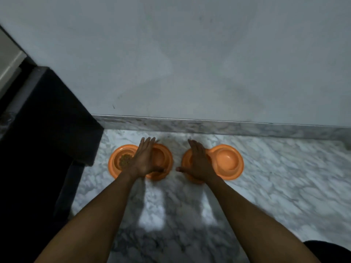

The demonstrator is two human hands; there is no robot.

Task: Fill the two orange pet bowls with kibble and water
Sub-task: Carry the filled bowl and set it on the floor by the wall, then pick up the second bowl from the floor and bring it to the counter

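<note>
Two orange double pet bowls sit on the marble floor near the wall. The left bowl [115, 164] has brown kibble [125, 160] in its left cup; its right cup is partly hidden. My left hand [143, 158] lies over its middle with straight fingers and the thumb out. The right bowl [230, 160] shows its right cup with no kibble in it; whether there is water I cannot tell. My right hand [199, 162] covers its left cup, fingers straight, thumb spread to the left. Neither hand holds anything.
A grey wall with a marble skirting [209, 127] runs just behind the bowls. A dark block of furniture [49, 120] stands at the left, close to the left bowl. Marble floor [284, 177] stretches to the right and toward me.
</note>
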